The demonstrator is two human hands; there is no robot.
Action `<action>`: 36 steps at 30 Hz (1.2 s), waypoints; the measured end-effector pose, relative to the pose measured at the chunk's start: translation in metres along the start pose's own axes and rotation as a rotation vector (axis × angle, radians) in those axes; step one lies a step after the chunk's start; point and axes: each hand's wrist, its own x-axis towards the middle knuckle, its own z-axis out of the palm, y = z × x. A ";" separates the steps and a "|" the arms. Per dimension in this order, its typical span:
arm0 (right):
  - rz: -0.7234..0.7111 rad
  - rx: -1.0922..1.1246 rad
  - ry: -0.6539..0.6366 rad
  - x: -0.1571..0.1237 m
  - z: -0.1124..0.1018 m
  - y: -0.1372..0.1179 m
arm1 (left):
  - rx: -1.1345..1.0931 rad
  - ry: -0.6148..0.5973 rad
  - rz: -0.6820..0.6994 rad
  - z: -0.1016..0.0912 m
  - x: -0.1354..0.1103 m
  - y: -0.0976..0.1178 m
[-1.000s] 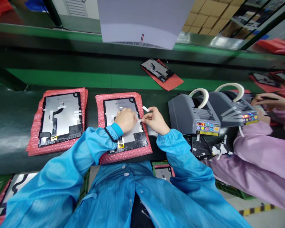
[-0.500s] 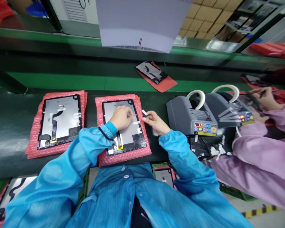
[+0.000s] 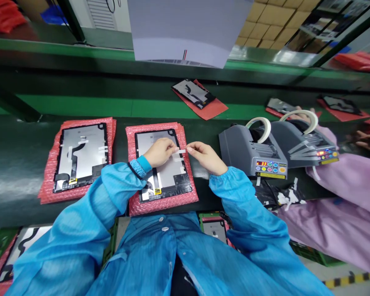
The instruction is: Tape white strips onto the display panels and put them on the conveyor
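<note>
A short white strip of tape (image 3: 181,151) is stretched level between my two hands. Its left end is pinched by my left hand (image 3: 160,153), and its right end by the fingertips of my right hand (image 3: 206,157). Both hands are over the right side of a tablet screen panel (image 3: 166,176), which lies silver back up. Black flex cable and a yellow-edged connector show near its lower edge; my left hand and sleeve cover part of it. Beneath the panel is a stack of pink bubble-wrap bags (image 3: 172,200).
To the left, another panel (image 3: 89,150) lies on pink bubble wrap. Two grey tape dispensers (image 3: 253,152) stand on the right, by a black bag (image 3: 276,195) with tape scraps. A panel on a red bag (image 3: 193,92) lies behind. A co-worker's pink sleeve (image 3: 351,176) reaches in at right.
My hands have come together at the strip, which my right hand alone held before. The strip now lies level over the panel's right edge. The co-worker's hands have shifted.
</note>
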 end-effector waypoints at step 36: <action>0.377 0.143 -0.091 0.009 0.003 0.038 | 0.293 -0.032 -0.104 -0.001 -0.011 0.001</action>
